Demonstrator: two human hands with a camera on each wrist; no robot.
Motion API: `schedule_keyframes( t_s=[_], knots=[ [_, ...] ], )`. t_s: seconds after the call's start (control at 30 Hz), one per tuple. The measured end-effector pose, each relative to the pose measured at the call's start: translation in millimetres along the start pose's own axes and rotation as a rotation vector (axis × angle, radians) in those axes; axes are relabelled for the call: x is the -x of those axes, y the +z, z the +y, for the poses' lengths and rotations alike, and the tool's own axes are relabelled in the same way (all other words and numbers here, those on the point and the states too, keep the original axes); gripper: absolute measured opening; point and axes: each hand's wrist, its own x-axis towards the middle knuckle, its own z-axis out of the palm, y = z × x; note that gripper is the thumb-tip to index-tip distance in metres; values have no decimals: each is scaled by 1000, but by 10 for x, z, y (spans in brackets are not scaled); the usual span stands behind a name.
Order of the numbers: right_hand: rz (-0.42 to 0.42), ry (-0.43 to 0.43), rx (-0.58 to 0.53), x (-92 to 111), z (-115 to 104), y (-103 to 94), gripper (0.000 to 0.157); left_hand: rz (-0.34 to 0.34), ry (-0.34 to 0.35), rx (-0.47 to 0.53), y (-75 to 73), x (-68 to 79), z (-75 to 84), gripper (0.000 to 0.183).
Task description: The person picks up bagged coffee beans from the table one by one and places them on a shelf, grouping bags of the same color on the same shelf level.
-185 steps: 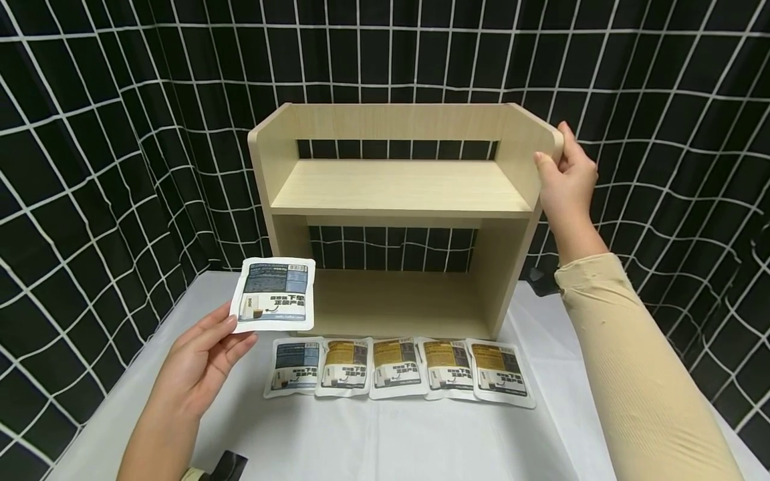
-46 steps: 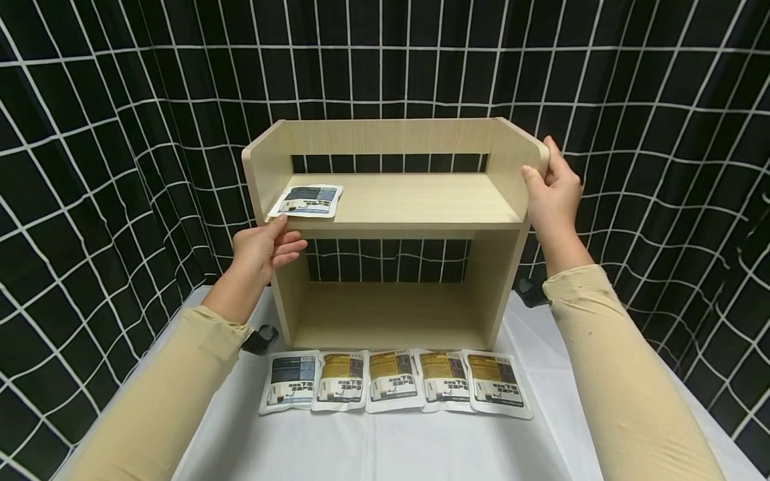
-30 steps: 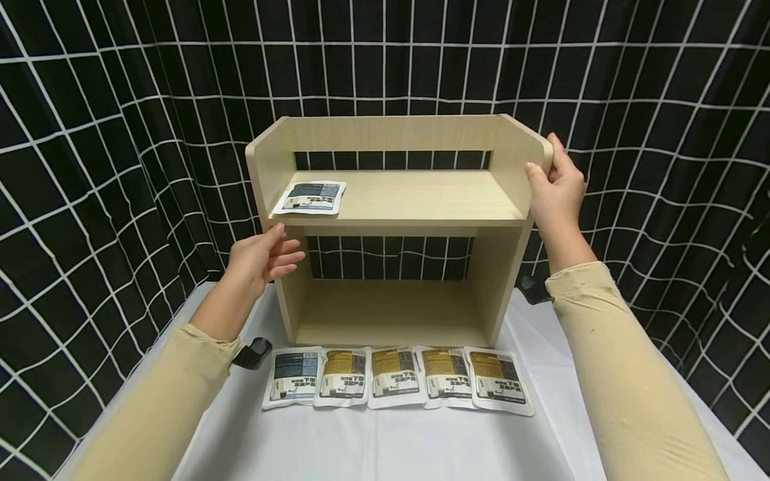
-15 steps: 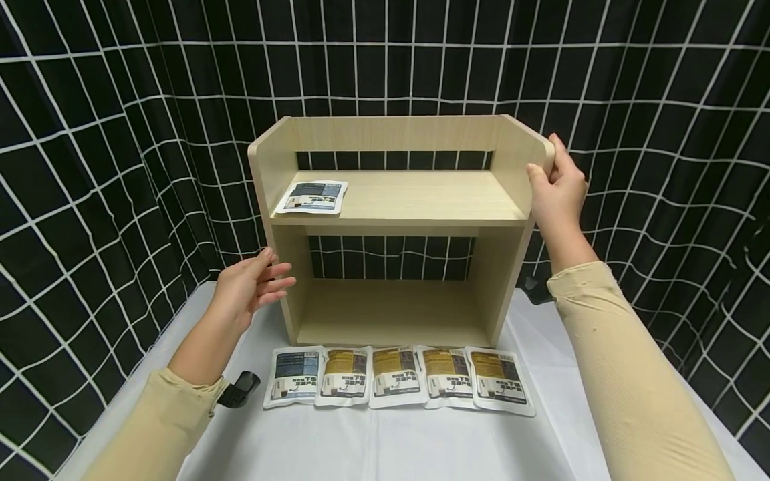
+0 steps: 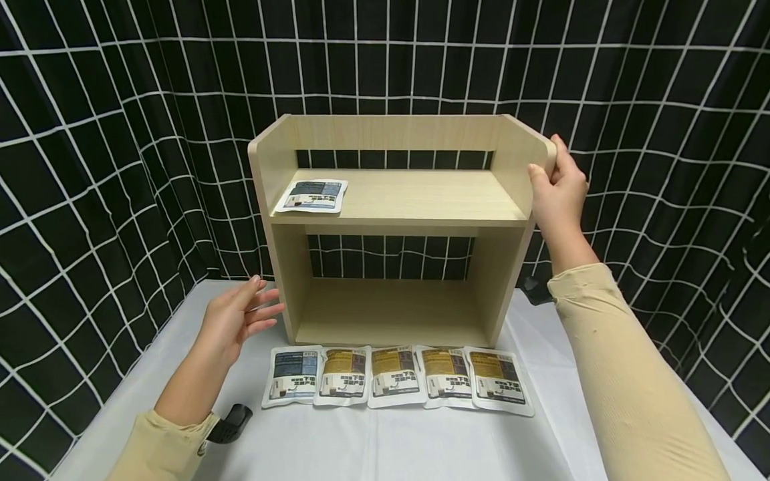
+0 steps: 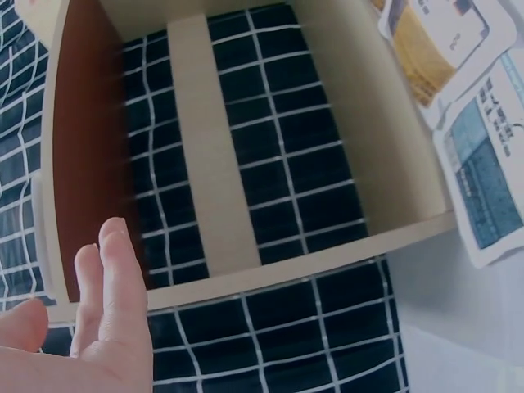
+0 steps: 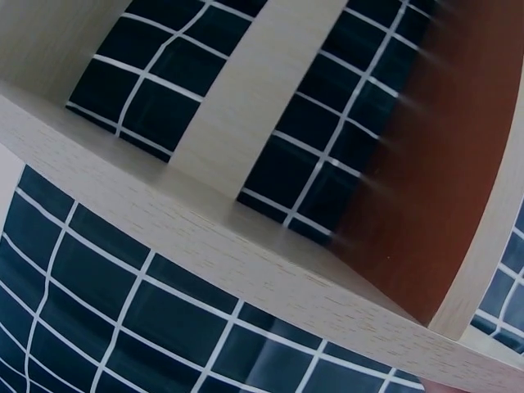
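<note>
My right hand (image 5: 559, 194) grips the upper front of the right side panel of a light wooden two-tier shelf (image 5: 415, 194), thumb on the inner face and fingers outside. In the right wrist view the shelf's side edge (image 7: 205, 237) fills the middle. Flat on the upper board's left end lies a white-edged packet (image 5: 313, 196) with a blue label. My left hand (image 5: 231, 317) hangs with nothing in it, left of the shelf, fingers loosely extended. A similar blue packet (image 5: 293, 376) lies on the table just below and right of that hand.
Several yellow-labelled packets, one of them a middle packet (image 5: 396, 377), continue the row along the shelf's front foot, edges overlapping. A white cloth covers the table (image 5: 373, 444). Black curtains (image 5: 397, 67) with a white grid stand behind and at both sides.
The left hand carried a blue packet up onto the upper board's left end, let go, then drew back down and left. The right hand keeps its hold on the shelf.
</note>
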Motion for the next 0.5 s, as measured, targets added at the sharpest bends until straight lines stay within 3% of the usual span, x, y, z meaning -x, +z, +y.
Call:
schedule_keyframes(
  t_s=[0.23,0.5],
  knots=[
    [5,7,-10,-14,18,10,53,20,-16,-25,-58,42,-158,50],
    [5,13,-34,-27,26,14,53,53,-36,-87,-102,97,-347,58]
  ],
)
